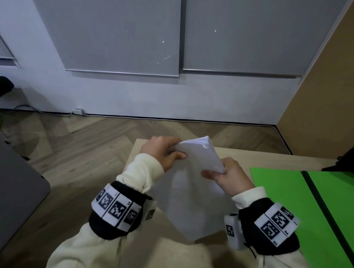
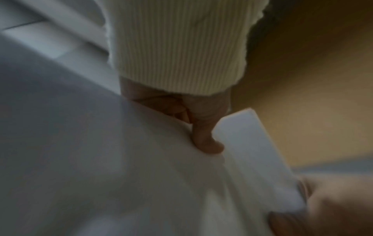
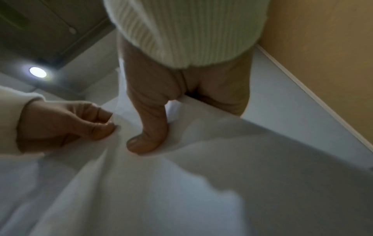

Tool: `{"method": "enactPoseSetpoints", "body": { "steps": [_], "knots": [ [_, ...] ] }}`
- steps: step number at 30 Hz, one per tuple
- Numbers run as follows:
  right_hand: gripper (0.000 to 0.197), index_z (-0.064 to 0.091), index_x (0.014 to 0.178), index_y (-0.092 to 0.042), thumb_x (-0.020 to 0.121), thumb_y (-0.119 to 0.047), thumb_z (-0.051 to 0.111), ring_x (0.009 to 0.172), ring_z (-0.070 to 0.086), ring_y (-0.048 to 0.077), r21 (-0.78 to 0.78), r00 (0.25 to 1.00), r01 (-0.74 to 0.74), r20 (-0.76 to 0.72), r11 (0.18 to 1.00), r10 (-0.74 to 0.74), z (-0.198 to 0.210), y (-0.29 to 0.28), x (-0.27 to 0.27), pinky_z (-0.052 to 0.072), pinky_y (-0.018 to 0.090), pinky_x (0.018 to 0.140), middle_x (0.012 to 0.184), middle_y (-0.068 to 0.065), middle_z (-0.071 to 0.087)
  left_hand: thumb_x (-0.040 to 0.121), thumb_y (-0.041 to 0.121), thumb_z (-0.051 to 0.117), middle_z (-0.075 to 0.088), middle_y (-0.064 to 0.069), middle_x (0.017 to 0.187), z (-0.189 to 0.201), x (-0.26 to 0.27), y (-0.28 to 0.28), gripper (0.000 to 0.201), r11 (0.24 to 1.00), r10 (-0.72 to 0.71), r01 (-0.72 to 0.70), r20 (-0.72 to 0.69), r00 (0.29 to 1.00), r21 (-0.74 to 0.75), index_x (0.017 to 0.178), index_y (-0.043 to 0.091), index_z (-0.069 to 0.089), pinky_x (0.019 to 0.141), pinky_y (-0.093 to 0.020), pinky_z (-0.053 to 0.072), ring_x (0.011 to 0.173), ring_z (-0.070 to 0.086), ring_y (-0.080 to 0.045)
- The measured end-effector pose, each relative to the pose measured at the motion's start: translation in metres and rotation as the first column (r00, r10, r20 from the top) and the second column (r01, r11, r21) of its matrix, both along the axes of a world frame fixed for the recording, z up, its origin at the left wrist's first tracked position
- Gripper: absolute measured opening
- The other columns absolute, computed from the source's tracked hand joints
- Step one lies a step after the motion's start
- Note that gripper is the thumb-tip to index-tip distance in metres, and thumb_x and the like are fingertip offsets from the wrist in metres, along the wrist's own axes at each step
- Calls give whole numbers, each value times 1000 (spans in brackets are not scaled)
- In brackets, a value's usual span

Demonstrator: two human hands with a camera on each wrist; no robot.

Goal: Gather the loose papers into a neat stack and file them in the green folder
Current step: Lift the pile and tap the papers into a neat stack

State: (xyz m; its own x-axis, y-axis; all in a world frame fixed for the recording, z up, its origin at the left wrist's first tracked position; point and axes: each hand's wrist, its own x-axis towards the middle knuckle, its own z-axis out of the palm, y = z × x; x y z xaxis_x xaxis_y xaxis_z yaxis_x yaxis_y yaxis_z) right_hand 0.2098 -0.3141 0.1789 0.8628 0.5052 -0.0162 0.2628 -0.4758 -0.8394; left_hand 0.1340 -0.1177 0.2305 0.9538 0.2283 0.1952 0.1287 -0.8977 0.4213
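Gathered already: paper stack (image 1: 196, 175) pinched at its top corners between left hand (image 1: 161, 151) and right hand (image 1: 229, 176), stood on end on the table (image 1: 167, 253) below. Squaring seemingly under way, edges fanned near the top. Still unfiled; green folder (image 1: 287, 199) open just right of the right hand.
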Motion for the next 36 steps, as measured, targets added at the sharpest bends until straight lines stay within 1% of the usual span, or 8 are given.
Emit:
{"method": "enactPoseSetpoints", "body": {
  "steps": [3, 8, 12, 18, 23, 28, 32, 36],
  "knots": [
    [18, 67, 59, -14, 70, -24, 77, 52, 57, 4, 103, 995, -42, -85, 994, 51, -3, -9, 4, 41, 19, 53, 54, -8, 63, 65, 35, 65, 49, 2, 47, -8, -1, 10, 15, 967, 62, -34, 103, 993, -252, 53, 34, 55, 59, -31, 43, 67, 60, -28],
    [20, 67, 66, -19, 79, -35, 69, 57, 59, 5, 92, 977, -75, -192, 993, 91, -26, -60, 21, 45, 25, 59, 62, -11, 67, 69, 8, 69, 62, 0, 71, -10, -12, 48, 14, 749, 246, 7, 289, 925, -662, 83, 9, 71, 62, -21, 47, 62, 53, -5],
    [16, 71, 80, -14, 88, -9, 58, 61, 66, 13, 210, 965, 39, -262, 977, 18, -42, -75, 27, 55, 21, 60, 62, -8, 74, 73, 2, 70, 67, 12, 54, -44, -17, 75, 22, 595, 406, -84, 209, 890, -799, 67, 24, 70, 63, -25, 49, 55, 57, -10],
    [73, 67, 97, -12, 38, -50, 88, 75, 73, 11, 541, 898, 328, -432, 774, -79, -63, -63, 27, 60, 26, 70, 84, -2, 78, 86, -1, 57, 70, 16, 53, -90, -20, 70, 19, 421, 476, -94, 132, 870, -902, 81, 16, 63, 47, -16, 52, 45, 62, 1],
    [13, 68, 82, -13, 71, -18, 72, 62, 68, 0, 566, 930, 354, -295, 744, -219, -50, -54, 25, 56, 18, 63, 67, -13, 75, 52, 46, 84, 75, 10, 68, -103, -28, 71, 50, 359, 322, -38, 86, 943, -933, 86, 17, 62, 58, -21, 58, 60, 69, -2],
    [7, 68, 79, -18, 77, -12, 72, 56, 65, -8, 396, 928, 335, -298, 855, -225, -77, -54, 15, 52, 18, 62, 61, -19, 72, 69, 8, 79, 64, 5, 83, -127, -32, 65, 33, 526, 312, -211, -44, 949, -824, 95, 16, 61, 68, -16, 51, 66, 63, 14],
    [23, 67, 84, -14, 67, -20, 81, 69, 67, 14, 234, 854, 455, -387, 859, -347, -116, -57, 4, 49, 25, 70, 85, 8, 72, 72, -2, 75, 64, 16, 45, -153, -37, 45, 21, 460, 339, -396, -255, 905, -794, 68, 16, 64, 49, -7, 47, 78, 55, -16],
    [20, 67, 90, -5, 74, -10, 76, 68, 61, 18, 206, 838, 494, -371, 845, -400, -113, -54, 8, 47, 25, 65, 86, 15, 67, 69, 4, 79, 66, -9, 84, -156, -35, 33, 29, 399, 394, -466, -312, 865, -789, 93, 5, 63, 68, -26, 51, 80, 61, -21]
  ]
}}
